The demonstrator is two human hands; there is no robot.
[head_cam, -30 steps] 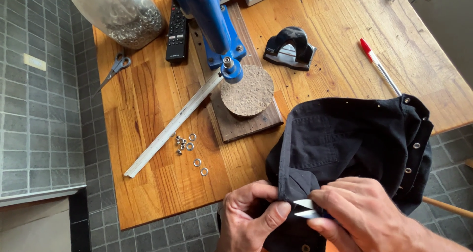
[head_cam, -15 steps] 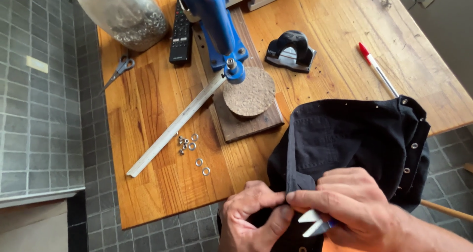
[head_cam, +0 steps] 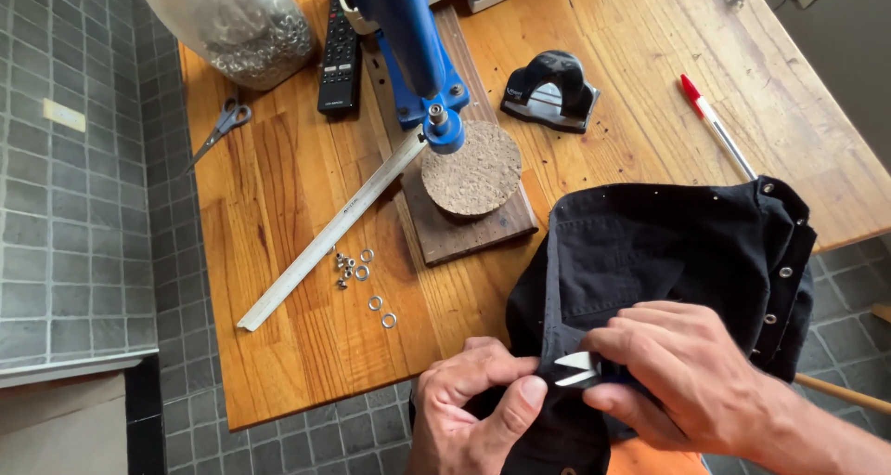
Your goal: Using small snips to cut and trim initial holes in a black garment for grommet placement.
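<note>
A wooden table (head_cam: 278,196) of warm orange planks is standing on a floor of grey tiles (head_cam: 65,206), seen from above. Near the table's front edge, a black garment (head_cam: 668,243) with metal snaps along 1 side is lying half on the wood and half hanging over the edge toward the person.

The left hand (head_cam: 473,405) is pinching a fold of the black fabric at the garment's lower left corner, thumb and forefinger closed narrowly on the cloth. The right hand (head_cam: 687,373) is gripping a small pair of snips (head_cam: 577,369), its fingers curled tightly around the handle; the 2 pale blades are sticking out to the left, slightly parted, with their tips right beside the left fingertips and against the fabric.

Farther back on the table, a blue hand press (head_cam: 408,48) is sitting on a dark wooden board (head_cam: 464,234), and a round cork disc (head_cam: 473,169) is lying on that board just under the press head. A long metal ruler (head_cam: 325,238) is lying slantwise from the press toward the front left. Just beside it, a small scatter of metal eyelets and washers (head_cam: 362,280) is resting on the wood. Scissors (head_cam: 218,131) are lying at the left edge, a black remote control (head_cam: 340,57) is near a clear bag of metal rings (head_cam: 232,20), a black domed tool (head_cam: 552,90) is sitting right of the press, and a red-capped pen (head_cam: 715,122) is touching the garment's upper edge.
</note>
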